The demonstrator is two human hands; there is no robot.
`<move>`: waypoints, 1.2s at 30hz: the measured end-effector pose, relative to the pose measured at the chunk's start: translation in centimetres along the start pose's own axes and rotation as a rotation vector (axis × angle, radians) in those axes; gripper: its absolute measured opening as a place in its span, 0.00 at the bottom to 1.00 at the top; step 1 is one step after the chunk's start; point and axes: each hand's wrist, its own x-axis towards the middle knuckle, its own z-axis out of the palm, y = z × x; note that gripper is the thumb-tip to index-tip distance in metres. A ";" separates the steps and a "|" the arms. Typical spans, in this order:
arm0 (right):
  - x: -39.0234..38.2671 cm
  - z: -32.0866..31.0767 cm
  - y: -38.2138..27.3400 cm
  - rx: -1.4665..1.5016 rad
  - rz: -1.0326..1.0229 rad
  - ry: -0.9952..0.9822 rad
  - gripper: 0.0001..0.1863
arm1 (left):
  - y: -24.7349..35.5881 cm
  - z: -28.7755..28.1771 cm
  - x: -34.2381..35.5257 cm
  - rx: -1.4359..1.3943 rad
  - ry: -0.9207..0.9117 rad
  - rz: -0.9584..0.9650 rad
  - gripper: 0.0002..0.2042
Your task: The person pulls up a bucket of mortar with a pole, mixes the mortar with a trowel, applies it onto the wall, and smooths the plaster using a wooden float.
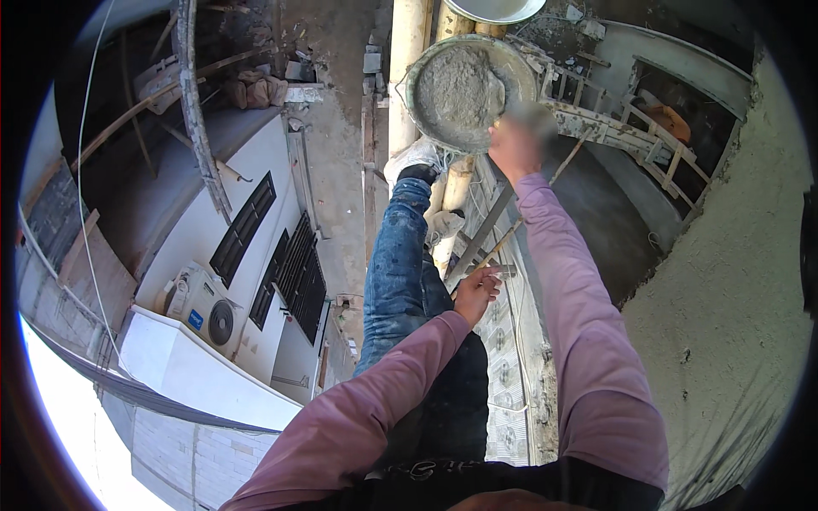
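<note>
A round bucket (452, 89) of wet grey mortar rests at top centre on bamboo poles (457, 187). At its lower right rim is my right hand (518, 140), blurred, so its grip is unclear. Lower, beside my jeans-clad leg (396, 251), my left hand (477, 289) has partly curled fingers near a narrow grey ledge, around something too small to make out. My foot (413, 166) is on the poles just below the bucket.
A pale metal basin (494, 8) sits beyond the bucket. A drop lies left, with an air conditioner (200, 307) on a white wall below and a hanging cable (81, 170). Wooden formwork (639, 145) and a rough rendered wall (724, 324) are at right.
</note>
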 end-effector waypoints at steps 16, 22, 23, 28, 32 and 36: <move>-2.3 -4.1 -1.7 0.056 -0.017 -0.250 0.16 | 0.2 -0.4 0.0 -0.044 0.067 -0.026 0.15; -1.1 -4.1 1.6 0.089 0.170 -0.028 0.15 | 0.5 1.4 -0.3 0.020 -0.013 -0.017 0.15; 0.4 -2.2 1.4 0.081 0.168 -0.051 0.14 | 0.5 1.4 -0.3 0.028 0.002 -0.035 0.15; -0.9 1.2 -1.8 0.181 0.182 -0.043 0.16 | -0.4 0.3 0.6 -0.006 0.007 -0.046 0.15; -6.1 -5.1 -1.5 0.116 0.153 -0.124 0.18 | 0.0 0.1 0.3 -0.027 0.030 -0.050 0.15; -2.0 -8.6 -1.3 -0.136 0.291 -0.177 0.16 | 0.3 0.4 0.0 0.010 0.021 -0.039 0.15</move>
